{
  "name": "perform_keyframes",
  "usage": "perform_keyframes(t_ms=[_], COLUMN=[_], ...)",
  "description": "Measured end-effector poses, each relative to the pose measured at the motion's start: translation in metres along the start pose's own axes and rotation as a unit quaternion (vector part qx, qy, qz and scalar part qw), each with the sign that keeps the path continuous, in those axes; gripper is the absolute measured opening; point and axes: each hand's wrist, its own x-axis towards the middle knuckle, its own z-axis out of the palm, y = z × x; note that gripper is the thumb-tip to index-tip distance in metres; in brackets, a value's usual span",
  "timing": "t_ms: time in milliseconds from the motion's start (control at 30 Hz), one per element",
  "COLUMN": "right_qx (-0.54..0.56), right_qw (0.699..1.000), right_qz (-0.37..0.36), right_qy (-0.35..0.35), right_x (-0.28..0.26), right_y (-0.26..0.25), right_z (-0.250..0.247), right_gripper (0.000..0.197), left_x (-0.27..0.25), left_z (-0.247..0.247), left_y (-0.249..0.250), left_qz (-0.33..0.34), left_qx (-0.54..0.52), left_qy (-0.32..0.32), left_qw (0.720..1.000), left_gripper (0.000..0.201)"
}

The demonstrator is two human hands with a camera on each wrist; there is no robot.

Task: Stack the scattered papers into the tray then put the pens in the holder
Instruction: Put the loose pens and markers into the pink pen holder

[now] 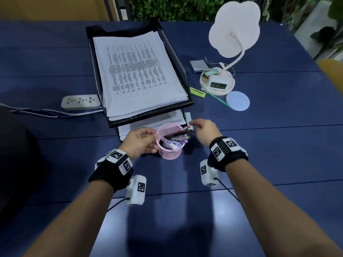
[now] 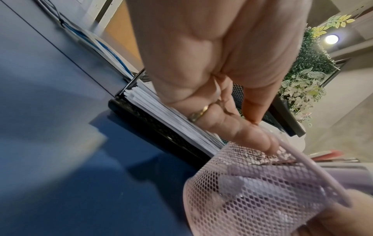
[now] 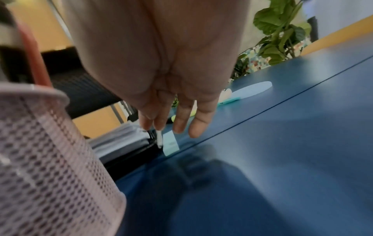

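Note:
My left hand grips the pink mesh pen holder by its side and rim, in front of the black tray. Several pens lean inside the holder, a red one among them. My right hand hovers just right of the holder's rim, its fingers straight and holding nothing. A thick stack of printed papers lies in the tray's top tier, with more in the tier below. A green pen and a yellow highlighter lie on the blue table near the lamp.
A mint paper strip lies by the tray's right corner, under my right fingertips. A white lamp with a small clock, a round pale coaster and a grey card sit at the right. A power strip with cables lies left.

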Motion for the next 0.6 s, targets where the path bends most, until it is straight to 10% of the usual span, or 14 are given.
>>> perform_keyframes(t_ms=[200,433,600], right_qx=[-0.134,-0.237,-0.149], right_qw=[0.982,0.971,0.985], right_qz=[-0.101,-0.006,0.071], right_qy=[-0.081,-0.004,0.046], right_x=[0.018,0.025,0.017], right_y=[0.010,0.019,0.028], right_z=[0.020,0.016,0.006], right_gripper=[0.045,0.011,0.026], left_x=[0.006,0.011,0.011], left_z=[-0.004,-0.004,-0.003], left_y=[0.000,0.000,-0.001], left_qz=[-0.004,0.000,0.002], left_qx=[-0.011,-0.007,-0.009], left_qy=[-0.012,-0.012,-0.007], left_qw=[1.000,1.000,1.000], left_gripper=[0.009,0.007,0.005])
